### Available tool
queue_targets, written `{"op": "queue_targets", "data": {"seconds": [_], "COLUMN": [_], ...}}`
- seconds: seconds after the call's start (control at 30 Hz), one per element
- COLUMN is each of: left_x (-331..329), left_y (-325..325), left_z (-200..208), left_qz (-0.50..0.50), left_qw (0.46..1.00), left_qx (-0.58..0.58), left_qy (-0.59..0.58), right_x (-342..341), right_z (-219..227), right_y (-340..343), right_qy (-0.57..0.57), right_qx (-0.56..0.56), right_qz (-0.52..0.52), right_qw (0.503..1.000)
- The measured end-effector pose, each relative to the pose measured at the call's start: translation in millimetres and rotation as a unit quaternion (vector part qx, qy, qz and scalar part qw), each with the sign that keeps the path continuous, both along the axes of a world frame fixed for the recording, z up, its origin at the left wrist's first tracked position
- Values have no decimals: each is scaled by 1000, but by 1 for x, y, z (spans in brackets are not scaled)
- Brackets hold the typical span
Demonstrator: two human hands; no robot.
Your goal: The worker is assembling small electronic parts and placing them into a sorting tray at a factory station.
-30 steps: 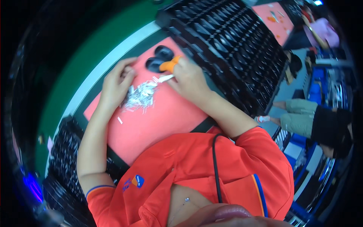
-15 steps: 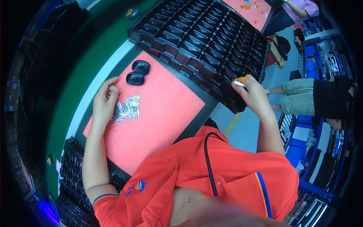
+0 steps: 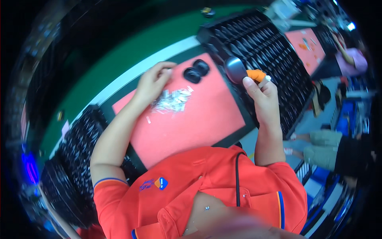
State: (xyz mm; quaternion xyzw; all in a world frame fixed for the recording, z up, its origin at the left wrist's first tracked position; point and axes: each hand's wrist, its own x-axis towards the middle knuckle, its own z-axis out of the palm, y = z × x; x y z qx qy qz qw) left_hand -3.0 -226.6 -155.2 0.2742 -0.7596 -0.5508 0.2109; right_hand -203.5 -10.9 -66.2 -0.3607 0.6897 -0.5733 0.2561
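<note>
My right hand (image 3: pixel 262 91) is raised over the edge of the black moulded tray. Its thumb and fingers grip a smooth, dark rounded case (image 3: pixel 236 69), and orange and white covers sit on some fingertips. My left hand (image 3: pixel 154 81) rests at the far left edge of the pink mat (image 3: pixel 187 131), index finger stretched out, the others loosely curled, with nothing visible in it. Beside it lies a loose pile of small clear and silvery strips (image 3: pixel 174 100). Two glossy black cases (image 3: pixel 192 75) lie together near the mat's far corner.
A large black tray (image 3: pixel 262 44) with rows of hollows stands at the far right. More stacked black trays (image 3: pixel 79 147) are at the left. A green belt (image 3: pixel 131 55) with a white edge runs behind the mat. Other people stand at the right.
The view has swung, shifting mat and trays rightward in the picture. My right hand, which showed no case before, now holds the dark case. My left hand stays near the strips.
</note>
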Motion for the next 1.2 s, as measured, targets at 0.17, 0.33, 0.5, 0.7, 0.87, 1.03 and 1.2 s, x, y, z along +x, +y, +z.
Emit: {"op": "queue_targets", "data": {"seconds": [0.17,0.33,0.5,0.7,0.87,1.03,1.2], "left_x": [2,4,4,2,8,15,96], "left_y": [5,6,2,9,11,-1,-107], "left_z": [27,39,28,28,31,47,44], "left_qz": [-24,-11,0,2,-11,-48,146], "left_qw": [976,977,984,992,998,998,901], "left_qx": [168,179,153,97,21,-14,-397], "left_qy": [133,115,86,86,57,41,-98], "right_x": [26,37,38,42,38,29,26], "right_z": [-22,-50,-53,-45,-60,-67,-56], "right_y": [-71,-101,-99,-102,-105,-92,-71], "right_qy": [390,478,413,-15,-216,-263,-242], "right_qx": [-108,-135,-126,-65,47,15,-2], "right_qz": [98,151,176,43,168,158,114], "right_qw": [909,855,885,997,961,952,963]}}
